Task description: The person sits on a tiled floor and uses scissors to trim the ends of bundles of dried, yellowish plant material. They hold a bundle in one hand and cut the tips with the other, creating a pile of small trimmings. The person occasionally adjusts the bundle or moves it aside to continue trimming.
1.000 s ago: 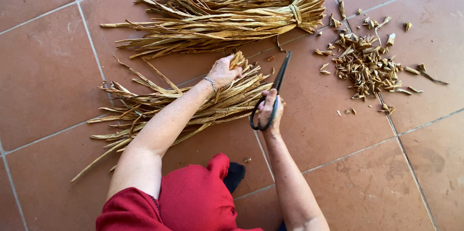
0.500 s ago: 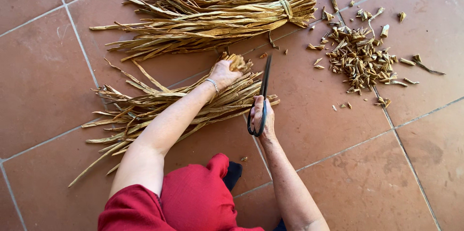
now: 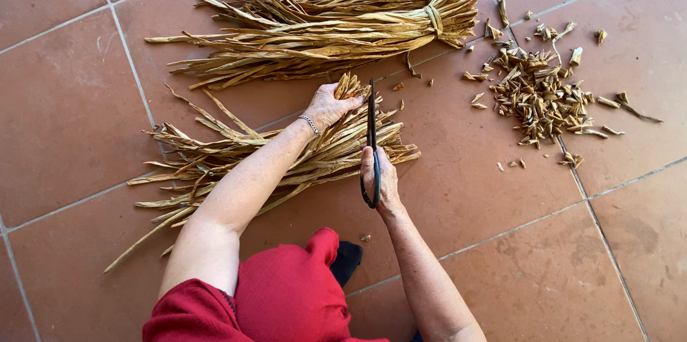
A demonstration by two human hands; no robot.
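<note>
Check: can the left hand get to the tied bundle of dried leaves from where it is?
Probably yes. The left hand grips the loose bundle beside the scissors, and the tied bundle lies just beyond on bare tile floor, nothing between.

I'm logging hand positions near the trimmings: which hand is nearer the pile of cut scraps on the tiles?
The right hand, holding the black scissors, lies closer to the scrap pile. The left hand grips the loose leaf bundle farther away.

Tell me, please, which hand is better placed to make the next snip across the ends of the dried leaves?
Probably the right hand: it grips the black scissors, blades by the leaf ends that the left hand holds.
</note>
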